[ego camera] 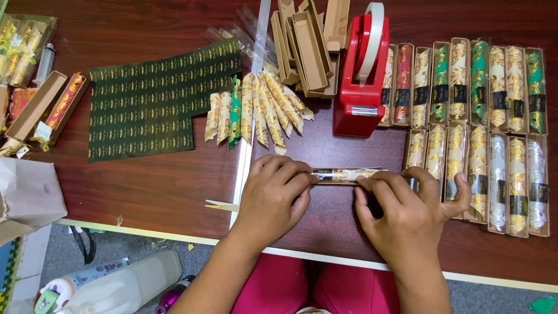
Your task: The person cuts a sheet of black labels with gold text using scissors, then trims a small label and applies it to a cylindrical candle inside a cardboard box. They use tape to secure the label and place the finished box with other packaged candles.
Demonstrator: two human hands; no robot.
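A narrow brown box with a gold-patterned roll inside [343, 174] lies on the dark wooden table [145, 186] in front of me. My left hand [276, 195] grips its left end, fingers curled over it. My right hand [404, 203] holds its right end, thumb spread toward the packed boxes. A fan of loose patterned rolls [258, 110] lies just beyond my left hand.
A red tape dispenser [360, 75] stands behind the box. Rows of filled boxes [482, 128] cover the right side. Empty brown boxes [308, 46] are piled at the back. A dark green label sheet [157, 99] lies left. More boxes [40, 104] and a paper bag [29, 195] sit far left.
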